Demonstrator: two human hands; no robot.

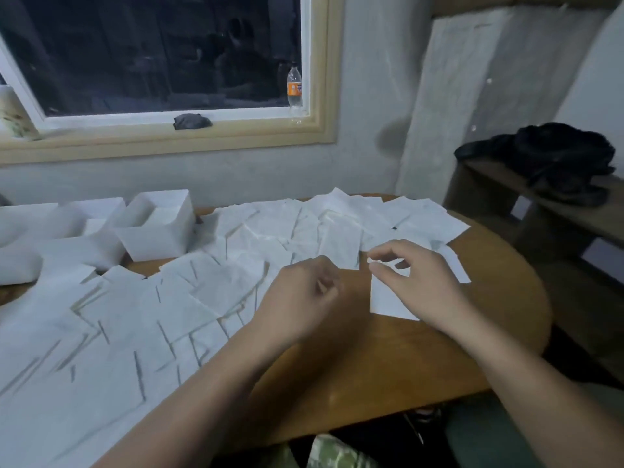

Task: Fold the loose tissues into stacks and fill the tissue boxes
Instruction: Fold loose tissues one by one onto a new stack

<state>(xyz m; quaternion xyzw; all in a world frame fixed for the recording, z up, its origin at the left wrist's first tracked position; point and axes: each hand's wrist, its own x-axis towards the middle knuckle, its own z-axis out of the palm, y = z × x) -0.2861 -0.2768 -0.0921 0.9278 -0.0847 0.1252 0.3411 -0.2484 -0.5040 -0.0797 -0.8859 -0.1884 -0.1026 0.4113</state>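
Brown wood, the round desk (388, 373) fills the lower frame. White loose tissues (118, 315) cover its left and centre (overlapping, many creased). Open white tissue boxes (155, 244) stand at the desk's upper left. The left hand (300, 295), mid-frame, has its fingers curled in, with nothing visible in them. Just beside it, the right hand (422, 285) pinches the top edge of a folded tissue (388, 302) lying on bare wood.
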